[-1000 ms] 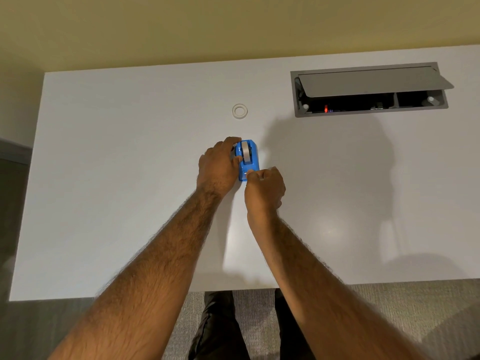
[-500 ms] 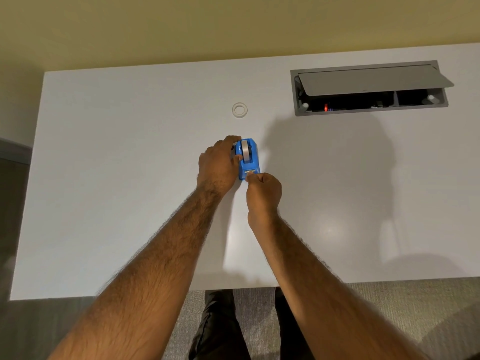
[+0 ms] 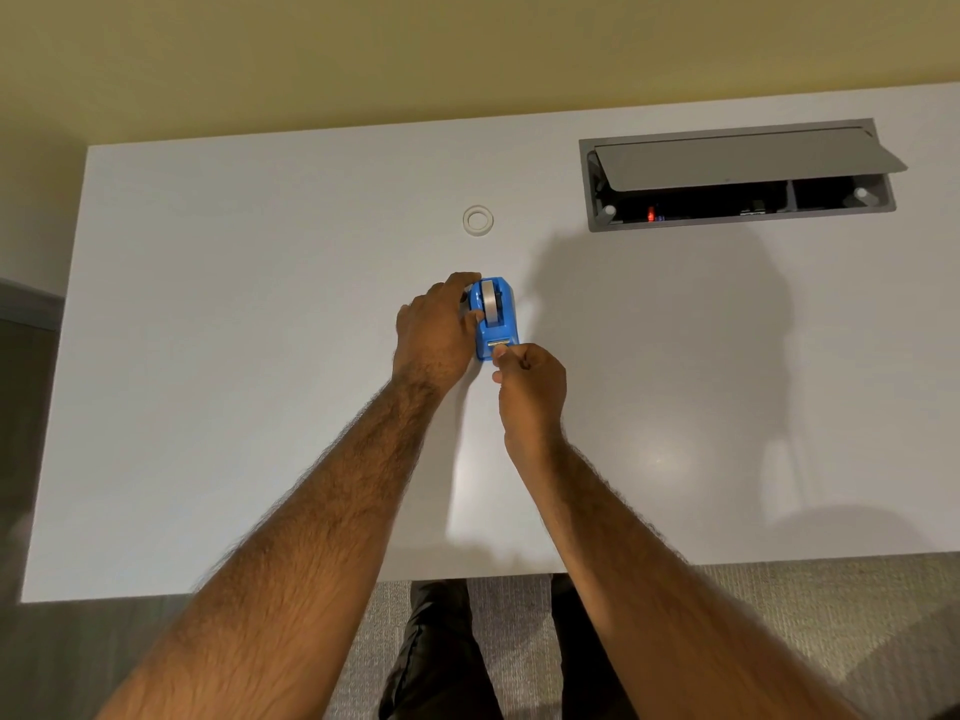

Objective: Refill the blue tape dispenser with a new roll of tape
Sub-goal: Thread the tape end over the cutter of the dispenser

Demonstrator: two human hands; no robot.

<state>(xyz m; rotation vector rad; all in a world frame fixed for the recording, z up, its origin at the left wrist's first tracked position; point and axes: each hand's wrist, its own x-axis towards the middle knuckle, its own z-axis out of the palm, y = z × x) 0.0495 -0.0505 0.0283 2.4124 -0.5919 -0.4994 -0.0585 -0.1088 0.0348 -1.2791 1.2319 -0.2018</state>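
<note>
The blue tape dispenser stands on the white table near its middle, with a roll of tape seated in it. My left hand grips the dispenser's left side, thumb against its wall. My right hand is curled at the dispenser's near end, thumb and forefinger pinched at the cutter; what they pinch is too small to tell. A small whitish ring, like a tape core, lies flat on the table beyond the dispenser.
A grey cable box is sunk into the table at the back right, its lid tilted up and a red light inside. A yellow wall runs behind the table. My legs and grey carpet show below the table's near edge.
My right hand has stayed at the cutter end and shifted slightly toward me and to the right. The left hand and the dispenser have barely moved.
</note>
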